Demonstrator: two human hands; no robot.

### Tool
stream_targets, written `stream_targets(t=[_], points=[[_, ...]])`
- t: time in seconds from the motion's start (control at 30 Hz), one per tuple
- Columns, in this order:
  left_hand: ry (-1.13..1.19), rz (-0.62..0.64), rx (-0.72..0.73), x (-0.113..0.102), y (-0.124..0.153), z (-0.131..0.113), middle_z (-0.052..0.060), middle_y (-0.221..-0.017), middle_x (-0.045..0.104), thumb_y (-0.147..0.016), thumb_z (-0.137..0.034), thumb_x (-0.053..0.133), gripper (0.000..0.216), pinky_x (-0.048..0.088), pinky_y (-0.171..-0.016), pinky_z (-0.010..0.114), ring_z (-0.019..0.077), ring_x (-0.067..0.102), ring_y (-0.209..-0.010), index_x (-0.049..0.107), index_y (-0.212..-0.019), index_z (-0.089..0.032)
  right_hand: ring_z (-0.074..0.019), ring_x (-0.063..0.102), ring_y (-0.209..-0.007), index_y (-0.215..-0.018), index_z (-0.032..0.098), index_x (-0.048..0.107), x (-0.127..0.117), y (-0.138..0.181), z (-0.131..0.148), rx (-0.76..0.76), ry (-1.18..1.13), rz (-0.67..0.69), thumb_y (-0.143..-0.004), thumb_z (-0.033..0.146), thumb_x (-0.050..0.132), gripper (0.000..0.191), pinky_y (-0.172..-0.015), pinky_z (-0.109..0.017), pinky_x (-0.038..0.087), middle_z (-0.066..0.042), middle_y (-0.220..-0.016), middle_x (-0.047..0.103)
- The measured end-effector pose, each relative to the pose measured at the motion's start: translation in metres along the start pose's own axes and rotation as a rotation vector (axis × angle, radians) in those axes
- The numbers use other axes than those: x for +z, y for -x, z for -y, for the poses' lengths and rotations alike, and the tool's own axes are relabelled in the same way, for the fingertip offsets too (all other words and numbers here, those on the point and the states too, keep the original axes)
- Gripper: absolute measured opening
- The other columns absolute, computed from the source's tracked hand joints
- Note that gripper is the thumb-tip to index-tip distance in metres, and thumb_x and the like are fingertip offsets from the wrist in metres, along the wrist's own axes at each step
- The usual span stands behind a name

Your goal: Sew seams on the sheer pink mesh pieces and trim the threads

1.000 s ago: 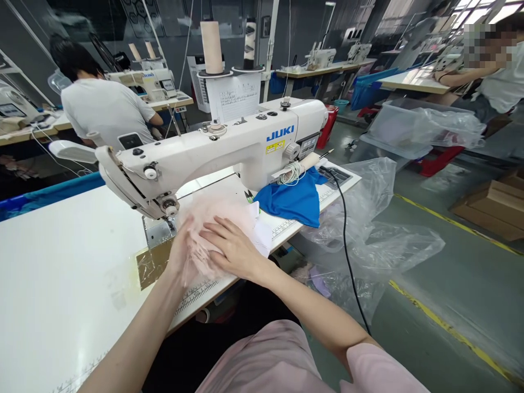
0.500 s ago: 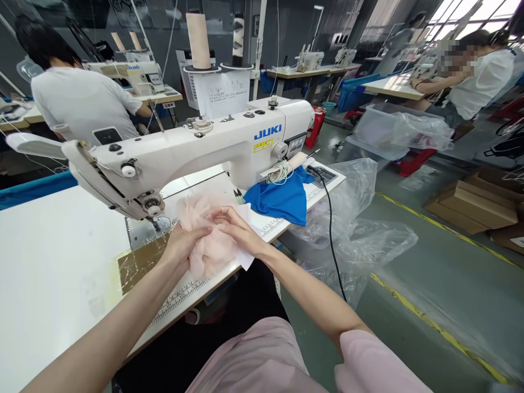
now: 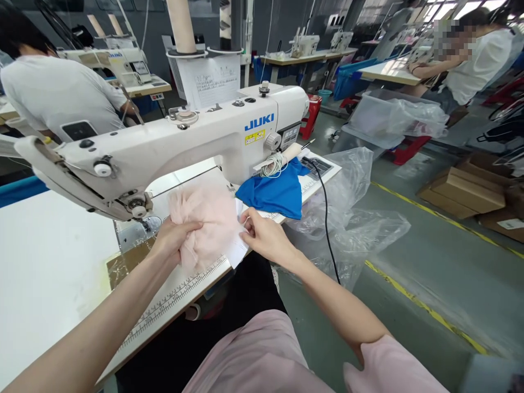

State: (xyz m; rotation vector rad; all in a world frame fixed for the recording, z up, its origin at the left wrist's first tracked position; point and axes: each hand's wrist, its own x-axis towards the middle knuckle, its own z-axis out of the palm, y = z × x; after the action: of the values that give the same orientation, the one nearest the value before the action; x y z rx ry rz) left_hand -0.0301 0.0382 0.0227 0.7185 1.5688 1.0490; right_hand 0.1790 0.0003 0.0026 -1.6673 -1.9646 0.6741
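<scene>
My left hand [image 3: 174, 237] is closed on a bunched piece of sheer pale pink tulle [image 3: 213, 218], thumb on top. The tulle lies gathered in front of the sewing machine [image 3: 213, 128], to the right of its needle area. My right hand [image 3: 268, 237] is at the tulle's right edge, beside a white sheet [image 3: 237, 248] that shows from under it. Its thumb and forefinger are bent with a gap between them, and I see nothing gripped there.
A blue cloth [image 3: 272, 191] lies by the machine's base, with a coil of pale cord [image 3: 274, 164] above it. A black cable [image 3: 326, 218] hangs over the table edge. Clear plastic bags [image 3: 356, 234] sit to the right. Co-workers sit at far left and far right.
My right hand has drawn back to the right from the middle of the tulle to its edge. The tulle looks more spread out; my left hand still holds it. The view has shifted slightly.
</scene>
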Motion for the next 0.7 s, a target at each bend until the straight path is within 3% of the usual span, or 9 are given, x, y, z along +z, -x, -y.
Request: stream_targets(t=[0.1, 0.27, 0.4, 0.5, 0.7], points=[[-0.002, -0.015, 0.031, 0.003, -0.002, -0.003, 0.01, -0.086, 0.074, -0.055, 0.001, 0.078, 0.04, 0.06, -0.059, 0.031, 0.0254, 0.072, -0.075, 0.068, -0.092, -0.012, -0.0153, 0.049, -0.059, -0.102, 0.025, 0.05, -0.014, -0.001, -0.001, -0.013, -0.118, -0.109, -0.073, 0.018, 0.049, 0.03, -0.056, -0.026, 0.03, 0.008, -0.063, 0.052], [-0.043, -0.055, 0.049, 0.009, -0.009, -0.011, 0.008, -0.09, 0.073, -0.06, 0.001, 0.076, 0.04, 0.059, -0.061, 0.031, 0.0234, 0.07, -0.078, 0.067, -0.096, -0.013, -0.0117, 0.043, -0.057, -0.086, 0.023, 0.058, -0.067, 0.011, -0.011, -0.096, -0.252, -0.368, -0.068, 0.018, 0.048, 0.021, -0.055, -0.025, 0.032, 0.005, -0.069, 0.054], [-0.101, -0.073, 0.025, 0.015, -0.021, -0.016, 0.007, -0.104, 0.067, -0.083, -0.019, 0.07, 0.028, 0.059, -0.073, 0.035, 0.019, 0.067, -0.087, 0.062, -0.109, -0.013, -0.0091, 0.037, -0.051, -0.081, 0.023, 0.062, -0.105, 0.036, -0.019, -0.113, -0.254, -0.541, -0.068, 0.019, 0.052, 0.017, -0.049, -0.024, 0.028, 0.005, -0.065, 0.052], [-0.119, -0.079, 0.037, 0.022, -0.035, -0.02, 0.008, -0.115, 0.063, -0.092, -0.034, 0.06, 0.031, 0.057, -0.082, 0.04, 0.0195, 0.064, -0.097, 0.058, -0.118, -0.015, -0.0093, 0.036, -0.05, -0.079, 0.024, 0.065, -0.121, 0.054, -0.027, -0.099, -0.266, -0.69, -0.068, 0.02, 0.059, 0.013, -0.046, -0.024, 0.025, 0.004, -0.065, 0.053], [-0.104, -0.186, 0.117, 0.053, -0.061, -0.028, 0.009, -0.124, 0.059, -0.092, -0.036, 0.061, 0.037, 0.054, -0.088, 0.044, 0.023, 0.062, -0.106, 0.056, -0.124, -0.017, -0.0112, 0.037, -0.052, -0.076, 0.025, 0.066, -0.142, 0.075, -0.04, -0.091, -0.411, -0.94, -0.065, 0.015, 0.062, 0.015, -0.045, -0.026, 0.019, 0.0, -0.069, 0.053]])
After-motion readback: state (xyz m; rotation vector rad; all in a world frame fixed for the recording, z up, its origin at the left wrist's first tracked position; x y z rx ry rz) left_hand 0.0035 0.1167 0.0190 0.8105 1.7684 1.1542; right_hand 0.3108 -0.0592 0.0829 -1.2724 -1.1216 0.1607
